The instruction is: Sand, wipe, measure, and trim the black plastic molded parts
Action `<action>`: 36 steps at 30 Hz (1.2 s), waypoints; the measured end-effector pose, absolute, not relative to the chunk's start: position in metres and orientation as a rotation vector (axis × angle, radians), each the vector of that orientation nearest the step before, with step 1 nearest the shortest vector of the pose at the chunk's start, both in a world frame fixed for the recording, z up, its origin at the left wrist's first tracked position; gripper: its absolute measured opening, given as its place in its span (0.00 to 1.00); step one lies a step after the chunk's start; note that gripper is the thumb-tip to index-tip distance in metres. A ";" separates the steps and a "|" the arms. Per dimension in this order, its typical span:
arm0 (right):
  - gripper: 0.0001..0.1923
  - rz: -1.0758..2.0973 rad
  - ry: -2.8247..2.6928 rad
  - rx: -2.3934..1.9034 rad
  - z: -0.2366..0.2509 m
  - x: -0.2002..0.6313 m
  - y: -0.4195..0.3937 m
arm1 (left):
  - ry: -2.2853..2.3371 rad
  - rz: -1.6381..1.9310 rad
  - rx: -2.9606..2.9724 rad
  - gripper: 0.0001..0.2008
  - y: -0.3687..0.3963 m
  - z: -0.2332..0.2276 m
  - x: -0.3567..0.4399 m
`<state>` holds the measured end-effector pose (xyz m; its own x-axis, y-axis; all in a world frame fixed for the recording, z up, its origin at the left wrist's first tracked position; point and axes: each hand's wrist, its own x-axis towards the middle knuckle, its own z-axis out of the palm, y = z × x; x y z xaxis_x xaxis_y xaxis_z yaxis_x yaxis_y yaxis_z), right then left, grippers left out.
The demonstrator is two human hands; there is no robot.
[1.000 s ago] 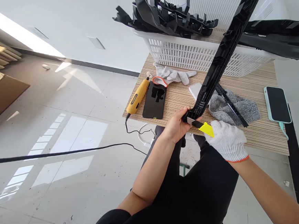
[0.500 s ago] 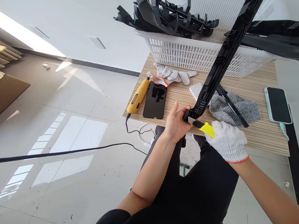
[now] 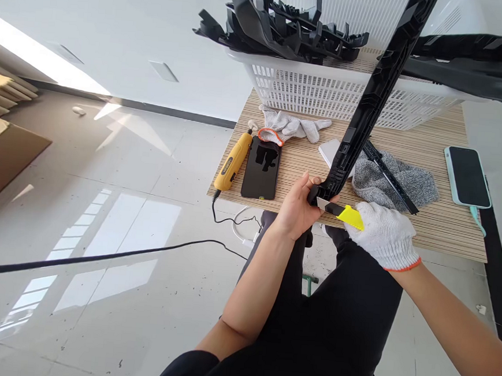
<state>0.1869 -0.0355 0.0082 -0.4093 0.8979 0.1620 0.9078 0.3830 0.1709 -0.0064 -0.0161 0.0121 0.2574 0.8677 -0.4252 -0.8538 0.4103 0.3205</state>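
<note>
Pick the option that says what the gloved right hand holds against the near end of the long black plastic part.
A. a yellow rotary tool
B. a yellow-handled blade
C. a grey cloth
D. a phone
B: the gloved right hand grips a yellow-handled blade whose tip meets the near end of the long black plastic part, which the bare left hand steadies.

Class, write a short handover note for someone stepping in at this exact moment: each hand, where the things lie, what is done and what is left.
Left hand, bare: grips the lower end of the long black plastic part, which slants up over the table.
Right hand, gloved: holds the yellow knife, blade at the part's lower end.
On the table: white basket of black parts, spare gloves, yellow rotary tool, two phones, grey cloth.
Done: cannot tell how much is trimmed.
Left: this end appears to be in work.
</note>
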 end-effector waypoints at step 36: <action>0.23 0.252 -2.047 -1.765 0.015 0.212 -0.012 | 0.536 1.189 0.148 0.06 -0.021 0.006 -0.009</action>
<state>0.2125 -0.0124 0.0148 -0.1028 0.9750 0.1968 0.8981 0.1761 -0.4030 -0.0093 -0.0209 0.0063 0.2648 0.9100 -0.3189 -0.8414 0.3796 0.3845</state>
